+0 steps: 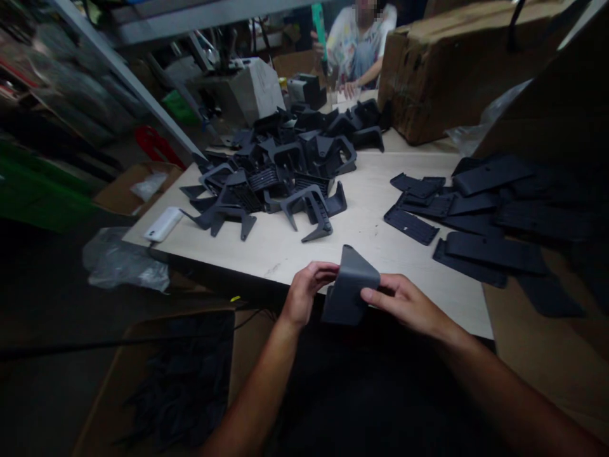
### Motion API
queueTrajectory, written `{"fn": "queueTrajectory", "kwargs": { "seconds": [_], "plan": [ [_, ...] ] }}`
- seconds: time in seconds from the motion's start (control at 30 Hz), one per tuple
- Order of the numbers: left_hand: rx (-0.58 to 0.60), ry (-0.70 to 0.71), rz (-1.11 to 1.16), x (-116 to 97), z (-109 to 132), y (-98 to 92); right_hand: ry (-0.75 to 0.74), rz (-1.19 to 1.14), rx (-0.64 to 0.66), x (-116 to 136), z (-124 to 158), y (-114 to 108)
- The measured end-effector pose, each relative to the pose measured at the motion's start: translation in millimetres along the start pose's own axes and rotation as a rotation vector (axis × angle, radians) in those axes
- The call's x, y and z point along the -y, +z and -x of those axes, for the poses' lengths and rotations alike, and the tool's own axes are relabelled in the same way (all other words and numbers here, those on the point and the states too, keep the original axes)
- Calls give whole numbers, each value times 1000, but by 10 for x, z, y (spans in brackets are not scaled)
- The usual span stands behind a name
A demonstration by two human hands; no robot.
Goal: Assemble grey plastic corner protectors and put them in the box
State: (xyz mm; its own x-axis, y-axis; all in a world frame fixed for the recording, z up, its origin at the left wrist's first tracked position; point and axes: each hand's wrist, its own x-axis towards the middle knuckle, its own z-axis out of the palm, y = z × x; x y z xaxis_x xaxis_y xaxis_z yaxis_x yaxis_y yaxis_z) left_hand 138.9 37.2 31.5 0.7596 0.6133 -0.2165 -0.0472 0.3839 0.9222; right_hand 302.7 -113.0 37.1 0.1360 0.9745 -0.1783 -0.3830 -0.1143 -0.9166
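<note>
Between my two hands is a dark grey plastic bracket (354, 285), tilted, over the table's front edge. My left hand (307, 289) grips it from the left, its fingertips partly hidden behind the part. From the right, my right hand (399, 301) holds it with the thumb on the outer face and the fingers behind. Beyond my hands, a heap of similar grey brackets (309, 206) covers the back left of the table (257, 251). Flat dark plastic panels (412, 227) lie piled on the right side.
A white device (163, 225) lies at the table's left corner. Below left stands an open carton (233, 355) of dark parts. A large cardboard box (428, 70) sits at the back right. Across the table is another person (361, 44), one hand on the surface. A metal post (128, 76) rises at left.
</note>
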Motion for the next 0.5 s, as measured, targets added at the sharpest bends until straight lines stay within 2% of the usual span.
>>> {"fn": "queueTrajectory", "kwargs": {
  "seconds": [0.07, 0.17, 0.27, 0.4, 0.5],
  "plan": [
    [38, -124, 166, 32, -65, 95, 13, 64, 62, -26, 8, 60],
    [109, -176, 323, 76, -104, 270, -72, 131, 6, -128, -12, 171],
    [-29, -86, 340, 123, -78, 386, -165, 147, -103, -257, -41, 275],
    [-198, -27, 283, 155, -46, 404, -260, 205, -218, -328, -84, 366],
    [-267, -23, 289, 104, -21, 364, -269, 245, -207, -271, -111, 388]
  ]
}}
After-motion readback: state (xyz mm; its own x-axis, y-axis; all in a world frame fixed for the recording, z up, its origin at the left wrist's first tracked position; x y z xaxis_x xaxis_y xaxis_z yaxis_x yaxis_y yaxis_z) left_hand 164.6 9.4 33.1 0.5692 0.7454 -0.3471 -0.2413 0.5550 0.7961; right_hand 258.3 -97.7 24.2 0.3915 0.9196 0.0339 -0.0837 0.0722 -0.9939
